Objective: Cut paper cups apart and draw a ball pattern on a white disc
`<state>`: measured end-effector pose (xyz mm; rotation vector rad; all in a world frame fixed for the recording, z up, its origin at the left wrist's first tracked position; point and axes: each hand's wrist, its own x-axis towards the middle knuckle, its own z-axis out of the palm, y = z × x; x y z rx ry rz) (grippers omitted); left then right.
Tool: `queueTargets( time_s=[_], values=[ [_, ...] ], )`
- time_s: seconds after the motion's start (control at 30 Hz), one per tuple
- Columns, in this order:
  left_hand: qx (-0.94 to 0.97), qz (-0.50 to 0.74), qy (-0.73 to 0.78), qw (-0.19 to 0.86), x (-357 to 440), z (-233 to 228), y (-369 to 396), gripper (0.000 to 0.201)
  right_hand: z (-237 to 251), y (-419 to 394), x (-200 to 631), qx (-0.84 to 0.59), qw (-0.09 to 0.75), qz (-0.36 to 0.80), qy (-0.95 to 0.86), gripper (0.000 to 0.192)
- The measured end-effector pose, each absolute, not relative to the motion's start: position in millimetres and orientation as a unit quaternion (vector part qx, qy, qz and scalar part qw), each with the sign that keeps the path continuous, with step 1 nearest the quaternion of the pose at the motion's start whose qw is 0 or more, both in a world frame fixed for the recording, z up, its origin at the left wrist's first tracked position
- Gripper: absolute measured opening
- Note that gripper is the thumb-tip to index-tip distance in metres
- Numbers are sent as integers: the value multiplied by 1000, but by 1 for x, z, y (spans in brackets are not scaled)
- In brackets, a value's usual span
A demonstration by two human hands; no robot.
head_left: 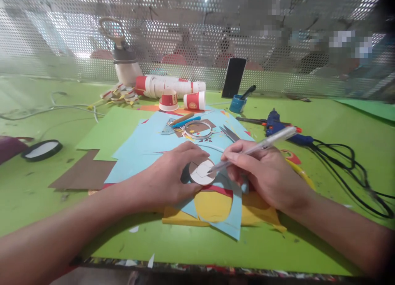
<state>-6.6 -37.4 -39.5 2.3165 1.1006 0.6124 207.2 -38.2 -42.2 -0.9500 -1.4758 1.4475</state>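
My left hand (175, 171) has thumb and fingers curved round the edge of a small white paper disc (202, 174) with dark lines drawn on it. In my right hand (259, 169) is a clear-barrelled pen (262, 144), gripped between thumb and fingers, its tip at the disc's surface. Under both hands lie light blue paper sheets (132, 163) and yellow paper (212, 206), one blue piece with a round cut-out. Just beyond my right hand, grey scissor blades (228, 132) point away; my hand hides the rest. A ring-shaped frame (198, 137) sits further back.
Red-and-white paper cups (173, 86) lie near the perforated screen (191, 33). A phone (233, 77) leans there beside a blue pot (237, 104). To the right lies a blue glue gun (273, 124) with black cable (352, 169). A spray bottle (126, 66) stands back left.
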Motion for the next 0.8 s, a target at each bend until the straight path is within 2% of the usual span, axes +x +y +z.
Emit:
queueTargets(
  time_s=[0.27, 0.8],
  values=[
    [838, 221, 423, 262, -4, -38, -36, 41, -45, -38, 208, -390, 415, 585, -577, 7],
    [823, 181, 472, 259, -3, -36, -36, 43, -46, -40, 208, -395, 386, 569, -609, 12]
  ],
)
